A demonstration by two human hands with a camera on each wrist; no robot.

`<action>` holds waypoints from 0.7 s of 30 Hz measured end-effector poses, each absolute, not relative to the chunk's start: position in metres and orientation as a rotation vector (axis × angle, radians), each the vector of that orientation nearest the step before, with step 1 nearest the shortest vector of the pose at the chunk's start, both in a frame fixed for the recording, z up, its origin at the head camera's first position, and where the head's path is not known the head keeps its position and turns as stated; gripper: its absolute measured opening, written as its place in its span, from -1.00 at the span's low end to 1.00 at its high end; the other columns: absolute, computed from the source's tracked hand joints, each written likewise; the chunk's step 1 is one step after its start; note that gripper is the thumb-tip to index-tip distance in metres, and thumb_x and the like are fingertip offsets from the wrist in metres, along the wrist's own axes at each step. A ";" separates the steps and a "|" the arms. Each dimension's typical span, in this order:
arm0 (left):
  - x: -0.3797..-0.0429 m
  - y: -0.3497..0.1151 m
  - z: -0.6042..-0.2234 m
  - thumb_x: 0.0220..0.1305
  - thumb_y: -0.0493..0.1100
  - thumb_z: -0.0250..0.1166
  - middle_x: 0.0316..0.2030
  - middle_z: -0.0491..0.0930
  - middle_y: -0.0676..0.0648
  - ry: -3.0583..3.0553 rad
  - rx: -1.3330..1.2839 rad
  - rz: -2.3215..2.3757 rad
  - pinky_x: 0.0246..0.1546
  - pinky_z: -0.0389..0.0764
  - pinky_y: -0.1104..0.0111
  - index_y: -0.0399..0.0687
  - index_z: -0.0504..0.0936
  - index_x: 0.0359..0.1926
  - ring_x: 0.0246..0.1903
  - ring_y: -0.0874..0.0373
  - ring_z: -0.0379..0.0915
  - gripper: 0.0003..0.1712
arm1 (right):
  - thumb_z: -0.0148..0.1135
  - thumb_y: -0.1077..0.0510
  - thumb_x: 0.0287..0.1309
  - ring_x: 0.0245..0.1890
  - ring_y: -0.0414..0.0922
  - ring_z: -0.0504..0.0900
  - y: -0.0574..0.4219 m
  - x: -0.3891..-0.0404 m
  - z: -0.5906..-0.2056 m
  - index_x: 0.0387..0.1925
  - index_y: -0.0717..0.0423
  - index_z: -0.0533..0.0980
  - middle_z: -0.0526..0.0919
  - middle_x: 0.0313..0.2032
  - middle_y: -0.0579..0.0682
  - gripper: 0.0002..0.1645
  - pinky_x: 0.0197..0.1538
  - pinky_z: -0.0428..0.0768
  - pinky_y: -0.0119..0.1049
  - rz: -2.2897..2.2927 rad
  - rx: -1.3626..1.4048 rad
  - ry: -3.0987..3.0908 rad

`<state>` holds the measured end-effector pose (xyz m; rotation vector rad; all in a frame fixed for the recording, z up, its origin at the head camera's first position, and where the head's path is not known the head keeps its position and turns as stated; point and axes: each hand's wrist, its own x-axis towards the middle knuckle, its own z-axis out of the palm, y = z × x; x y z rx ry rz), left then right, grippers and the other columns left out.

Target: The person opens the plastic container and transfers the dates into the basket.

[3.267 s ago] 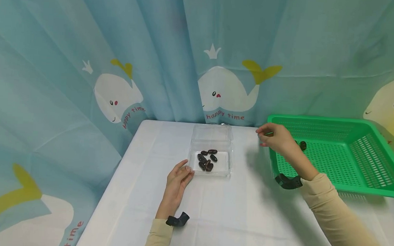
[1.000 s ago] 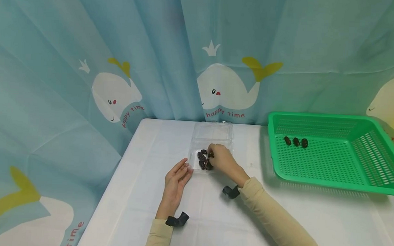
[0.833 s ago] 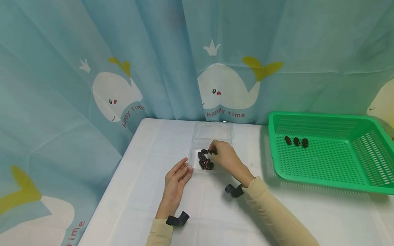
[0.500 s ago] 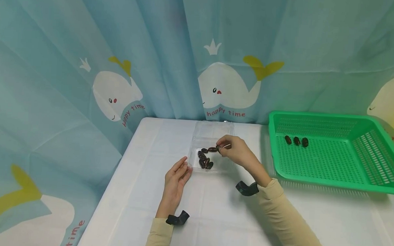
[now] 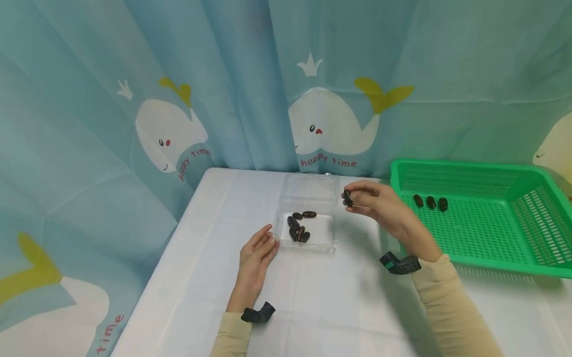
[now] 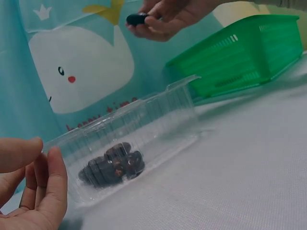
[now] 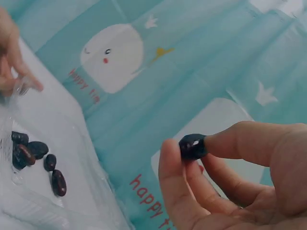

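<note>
My right hand (image 5: 383,206) pinches a dark, glossy oval date (image 7: 193,146) between thumb and fingertips, raised between the clear plastic box and the green basket. The clamshell box (image 5: 329,236) stands on the table with its lid (image 5: 309,187) folded back. Several dark brown dates (image 5: 293,222) lie in its near half, some clustered toward the front left. My left hand (image 5: 255,257) holds the box's near left corner, thumb and fingertips at its rim in the left wrist view. Three more dates (image 5: 431,202) sit in a row in the green basket (image 5: 479,264).
The basket stands at the right of a white-covered table (image 5: 319,302), close to the back edge. A blue curtain (image 5: 243,65) with printed whales hangs right behind the table.
The right hand, which was over the box, has pinched one date and lifted it out, moving right toward the basket. Earlier it was leaving the basket. The left hand stays at the box corner.
</note>
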<state>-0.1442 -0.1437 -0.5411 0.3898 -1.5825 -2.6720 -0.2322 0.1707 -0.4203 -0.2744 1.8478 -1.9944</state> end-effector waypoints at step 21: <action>-0.147 -0.144 -0.538 0.46 -0.47 0.19 0.00 0.46 -0.01 -1.637 0.375 -2.649 0.24 0.68 0.42 -0.30 0.40 0.46 0.02 0.21 0.55 -0.41 | -0.35 0.34 0.65 0.17 0.01 0.70 0.301 -0.236 -0.420 0.27 0.22 0.57 0.65 0.18 0.17 -0.46 0.29 0.71 -0.23 -2.305 -0.203 0.871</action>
